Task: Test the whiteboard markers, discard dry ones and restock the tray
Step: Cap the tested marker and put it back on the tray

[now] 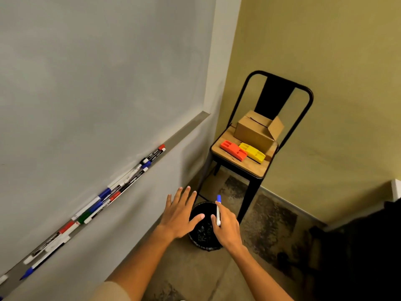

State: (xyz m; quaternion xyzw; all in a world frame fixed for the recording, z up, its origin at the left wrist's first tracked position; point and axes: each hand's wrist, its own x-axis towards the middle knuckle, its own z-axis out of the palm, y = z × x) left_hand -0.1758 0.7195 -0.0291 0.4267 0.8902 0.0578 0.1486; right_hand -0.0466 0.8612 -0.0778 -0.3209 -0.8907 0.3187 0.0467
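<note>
Markers (121, 187) are lined up along the whiteboard tray (184, 132), while one blue-capped marker (218, 210) is pinched upright in the right hand (227, 229), directly above the black bin (204, 231) on the floor. The left hand (181, 213) is spread flat with fingers straight, nothing held, over the bin's rim. A cardboard box (256, 131) and two erasers (243, 149) are seen on the chair (258, 168) beyond.

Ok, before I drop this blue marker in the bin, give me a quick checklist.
1. Blue-capped white marker held by right hand: ok.
2. Marker above round black waste bin: ok.
3. Left hand out of the drop path: not ok, it is spread over the bin's rim.
4. Marker proven dry: cannot tell.
5. Cap on: ok.
6. Brown cardboard box on the chair holds spares: cannot tell.
</note>
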